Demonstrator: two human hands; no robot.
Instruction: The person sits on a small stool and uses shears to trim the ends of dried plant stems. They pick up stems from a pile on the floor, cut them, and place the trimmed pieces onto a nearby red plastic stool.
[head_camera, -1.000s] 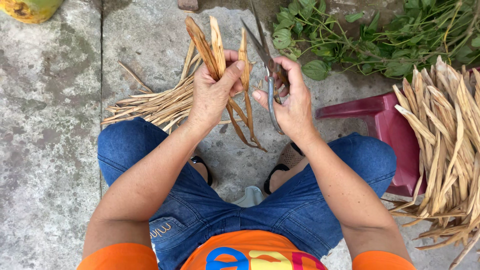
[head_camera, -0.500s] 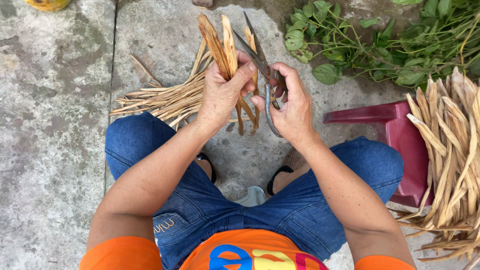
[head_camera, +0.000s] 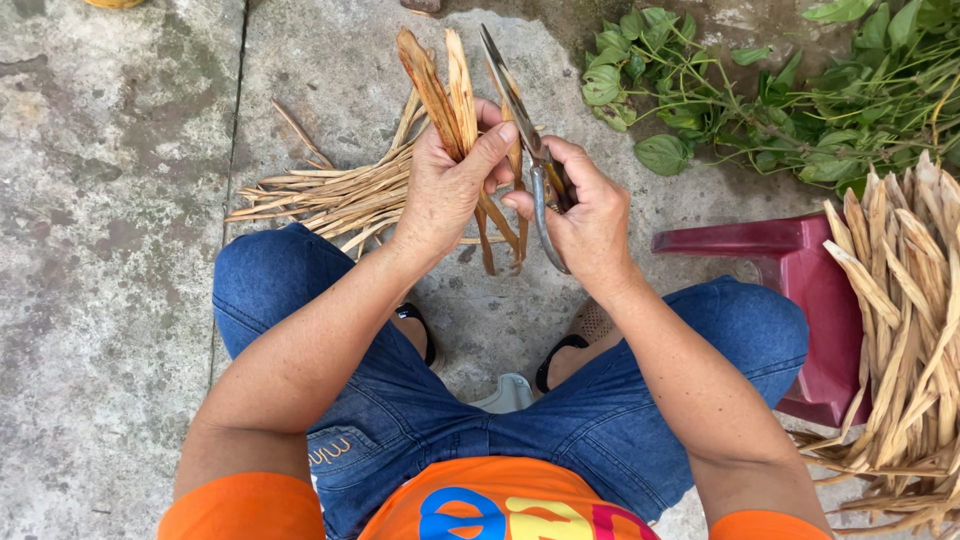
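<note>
Left hand closed round a small bunch of dried leaf strips, tips pointing away from the body, loose ends hanging below the grip. Right hand holds metal scissors, blades together, lying just beside the bunch. On the concrete floor behind the hands lies a pile of cut strips. A red plastic stool stands at right, a larger heap of dried strips against it. Green leafy stems lie at upper right.
</note>
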